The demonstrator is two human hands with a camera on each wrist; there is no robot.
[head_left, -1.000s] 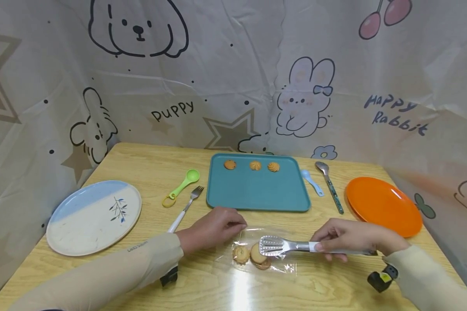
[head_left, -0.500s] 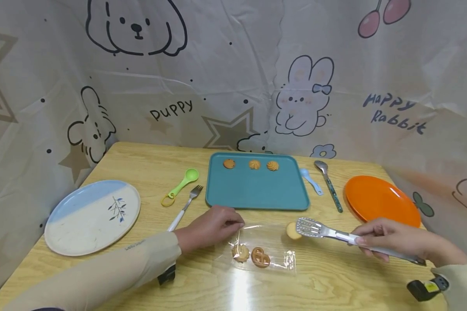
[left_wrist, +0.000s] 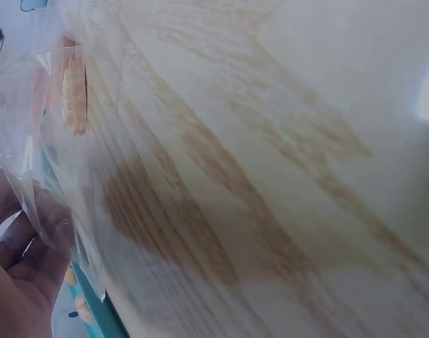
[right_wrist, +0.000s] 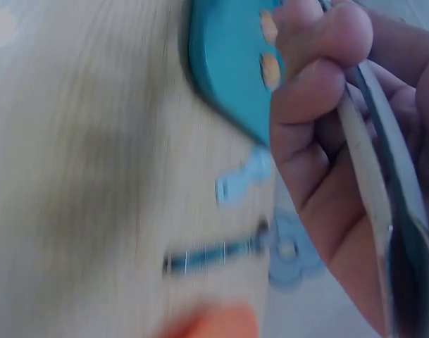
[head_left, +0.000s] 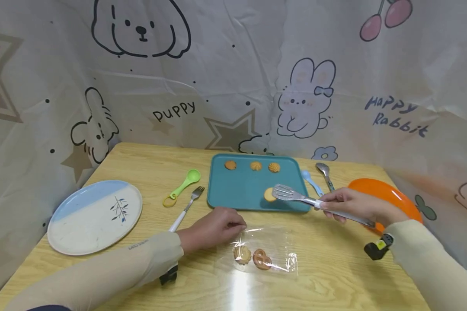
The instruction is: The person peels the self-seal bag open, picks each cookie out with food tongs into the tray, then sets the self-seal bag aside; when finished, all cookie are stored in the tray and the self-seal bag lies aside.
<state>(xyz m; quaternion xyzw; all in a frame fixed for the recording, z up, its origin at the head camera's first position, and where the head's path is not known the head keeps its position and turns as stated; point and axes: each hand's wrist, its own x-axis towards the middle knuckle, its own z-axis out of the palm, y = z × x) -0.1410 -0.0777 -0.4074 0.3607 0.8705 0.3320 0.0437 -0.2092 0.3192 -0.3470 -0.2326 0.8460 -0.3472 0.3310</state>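
My right hand (head_left: pixel 354 205) grips metal food tongs (head_left: pixel 307 199) with white grip sections, squeezed nearly together in the right wrist view. A pale round cookie (head_left: pixel 270 195) is held at the tongs' slotted tip, over the front right part of the teal tray (head_left: pixel 237 196). Several smaller cookies sit in a row along the tray's back. My left hand (head_left: pixel 218 226) pinches the open edge of a clear plastic bag (head_left: pixel 282 242) lying on the table. Inside the bag are a ring-shaped cookie (head_left: pixel 241 255) and a pretzel-shaped cookie (head_left: pixel 262 259); the left wrist view shows one edge-on.
Left of the tray lie a green measuring spoon (head_left: pixel 187 181) and a fork (head_left: pixel 190 201); a blue-and-white plate (head_left: pixel 78 233) is farther left. At right are a small blue spoon (head_left: pixel 312 183), a metal spoon (head_left: pixel 324 170) and an orange plate (head_left: pixel 389 196), partly behind my right forearm.
The tongs have drawn the round cookie out of the bag to the right, then carried it forward and left over the tray. My left hand has stayed at the bag.
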